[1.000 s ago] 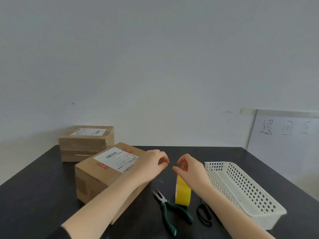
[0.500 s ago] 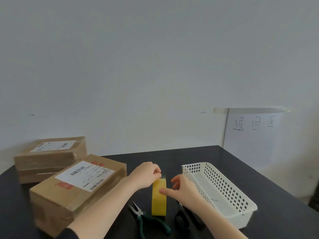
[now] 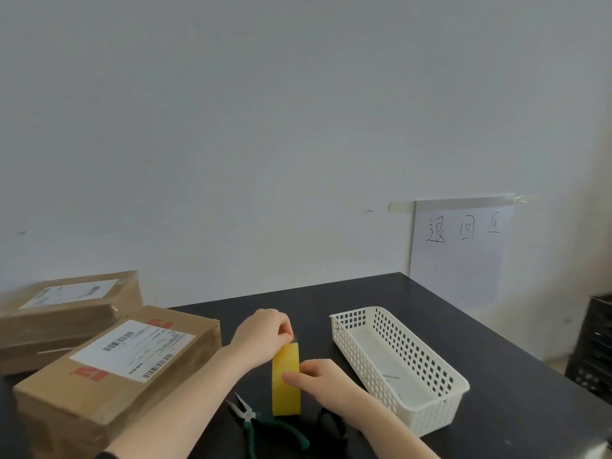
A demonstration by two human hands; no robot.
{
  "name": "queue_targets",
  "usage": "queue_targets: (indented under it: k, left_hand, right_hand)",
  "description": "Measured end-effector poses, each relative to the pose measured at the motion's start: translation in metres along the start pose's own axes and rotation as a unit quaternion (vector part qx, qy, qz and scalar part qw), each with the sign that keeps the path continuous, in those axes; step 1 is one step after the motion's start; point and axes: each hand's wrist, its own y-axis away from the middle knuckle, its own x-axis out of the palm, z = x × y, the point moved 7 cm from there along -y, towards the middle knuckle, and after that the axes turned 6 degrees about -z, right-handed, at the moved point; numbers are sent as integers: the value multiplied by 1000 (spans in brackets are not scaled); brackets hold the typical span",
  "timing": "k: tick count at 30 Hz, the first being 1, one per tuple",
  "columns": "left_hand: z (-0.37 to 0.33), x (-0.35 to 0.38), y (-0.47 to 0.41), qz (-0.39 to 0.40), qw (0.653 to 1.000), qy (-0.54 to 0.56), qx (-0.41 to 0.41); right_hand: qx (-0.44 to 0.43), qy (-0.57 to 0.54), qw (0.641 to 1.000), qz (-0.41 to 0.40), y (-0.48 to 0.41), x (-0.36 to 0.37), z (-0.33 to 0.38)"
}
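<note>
Head view: black table [image 3: 496, 342] bearing a labelled cardboard box [image 3: 126, 369] at left and a white basket [image 3: 457, 385] at right. Between them, standing on edge, a yellow tape roll [image 3: 286, 392]. Right hand [image 3: 328, 382] curled round the roll's side, thumb pressed across its face. Left hand [image 3: 261, 339] pinched tight at the roll's top, seemingly on the free end. Pliers [image 3: 251, 422] just beside the roll's foot. Best done by bracing the roll with the right, then drawing the end straight and level toward the box, avoiding twist or folding back.
</note>
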Motion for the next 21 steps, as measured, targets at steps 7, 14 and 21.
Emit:
queue_targets:
  k: [7,14,21]
  left_hand:
    - [0,0,3,-53,998,-24,-5]
    - [-21,-29,-5,-142,990,17,15]
    - [-22,-37,-6,-139,989,36,23]
  right_hand:
    - [-11,18,1000,-8,-7,-2,4]
    - [34,-1,998,-60,-28,-8,-2]
    - [66,-12,994,-86,-33,-10,-6]
